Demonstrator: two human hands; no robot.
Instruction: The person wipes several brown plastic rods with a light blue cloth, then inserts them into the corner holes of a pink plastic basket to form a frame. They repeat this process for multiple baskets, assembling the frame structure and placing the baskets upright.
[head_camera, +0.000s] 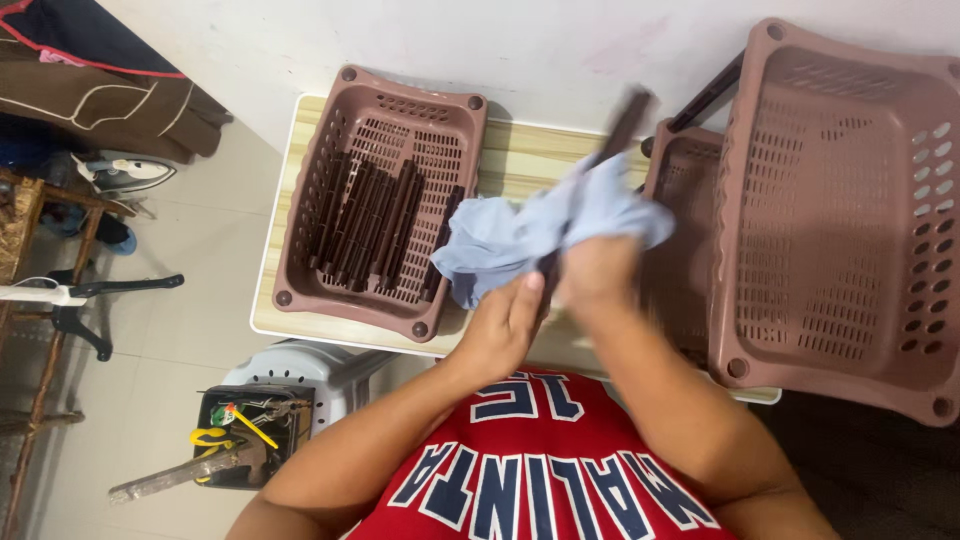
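My left hand (505, 325) grips the lower end of a dark brown plastic rod (625, 120) that slants up to the right over the table. Around the middle of the rod my right hand (598, 272) holds a light blue cloth (520, 235); the hand is blurred. A brown slotted plastic basket (300, 240) on the left of the wooden table (520, 160) holds several more dark brown rods (375, 225) lying side by side.
A large brown basket (840, 220) stands tilted at the right, with another basket (680, 180) partly under it. On the floor at the left are a black box of tools (245, 435), a white stool (310, 365), an iron (125, 172) and a stand.
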